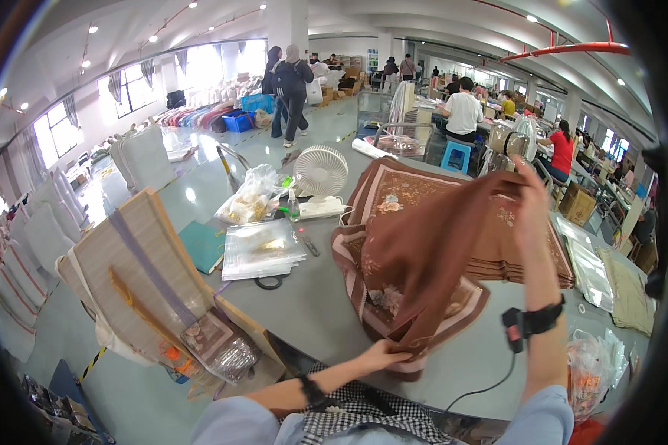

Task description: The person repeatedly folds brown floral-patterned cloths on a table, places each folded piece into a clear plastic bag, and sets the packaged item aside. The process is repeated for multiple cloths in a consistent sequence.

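Observation:
A brown floral scarf (441, 256) with a paler border is stretched between my two hands above the grey table. Down by the table's near edge, my left hand (382, 357) pinches its lower edge. My right hand (531, 204), raised and slightly blurred, grips the upper end. The cloth hangs in a loose slanting fold, and part of it lies on the tabletop. Behind it, partly covered, rests a pile of similar folded brown scarves (531, 256). Each of my wrists wears a black strap.
Left on the table are clear plastic sleeves (263, 251), a white fan (321, 170), a stuffed plastic bag (249, 194), a teal folder (201, 246) and a black ring (269, 282). An open carton (152, 267) stands beside the table. Clear packets (588, 267) lie right. Other people work beyond.

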The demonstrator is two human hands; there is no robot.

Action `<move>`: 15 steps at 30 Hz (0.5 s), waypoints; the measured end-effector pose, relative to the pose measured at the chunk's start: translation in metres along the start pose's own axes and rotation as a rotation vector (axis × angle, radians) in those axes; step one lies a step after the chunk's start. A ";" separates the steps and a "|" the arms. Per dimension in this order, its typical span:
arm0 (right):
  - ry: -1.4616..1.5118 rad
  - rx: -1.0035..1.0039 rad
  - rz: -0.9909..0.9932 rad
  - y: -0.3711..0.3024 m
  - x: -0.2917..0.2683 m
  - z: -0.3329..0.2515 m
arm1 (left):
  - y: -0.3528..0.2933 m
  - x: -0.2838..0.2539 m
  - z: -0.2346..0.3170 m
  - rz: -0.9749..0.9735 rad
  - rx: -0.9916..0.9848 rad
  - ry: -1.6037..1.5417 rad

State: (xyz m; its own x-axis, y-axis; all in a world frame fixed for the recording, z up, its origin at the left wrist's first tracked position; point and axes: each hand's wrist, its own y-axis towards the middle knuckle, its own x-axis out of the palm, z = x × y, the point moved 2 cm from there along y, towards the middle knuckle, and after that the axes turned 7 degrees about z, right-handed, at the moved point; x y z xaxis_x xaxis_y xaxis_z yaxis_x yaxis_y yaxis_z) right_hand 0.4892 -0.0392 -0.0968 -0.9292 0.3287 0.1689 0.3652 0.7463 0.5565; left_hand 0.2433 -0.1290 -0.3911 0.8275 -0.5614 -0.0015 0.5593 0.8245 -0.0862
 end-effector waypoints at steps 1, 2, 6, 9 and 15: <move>0.000 -0.030 0.056 0.009 -0.033 -0.008 | -0.014 -0.026 0.013 -0.018 -0.020 0.219; -0.048 0.037 0.167 0.017 -0.064 -0.014 | -0.031 -0.057 0.032 0.035 0.048 0.275; -0.064 -0.098 0.260 0.036 -0.135 -0.026 | -0.078 -0.168 0.155 0.407 0.151 0.688; -0.620 -0.460 0.167 0.043 -0.147 -0.062 | -0.112 -0.192 0.258 0.536 0.428 0.937; -0.503 -0.319 0.292 0.059 -0.160 -0.113 | -0.120 -0.191 0.350 0.646 0.663 1.075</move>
State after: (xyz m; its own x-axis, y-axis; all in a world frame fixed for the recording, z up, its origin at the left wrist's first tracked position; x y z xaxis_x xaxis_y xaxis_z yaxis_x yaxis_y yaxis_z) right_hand 0.6530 -0.1135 0.0005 -0.6260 0.7798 -0.0079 0.4915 0.4024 0.7723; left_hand 0.0356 -0.0963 -0.0319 0.6700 0.3901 -0.6316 0.2707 0.6639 0.6971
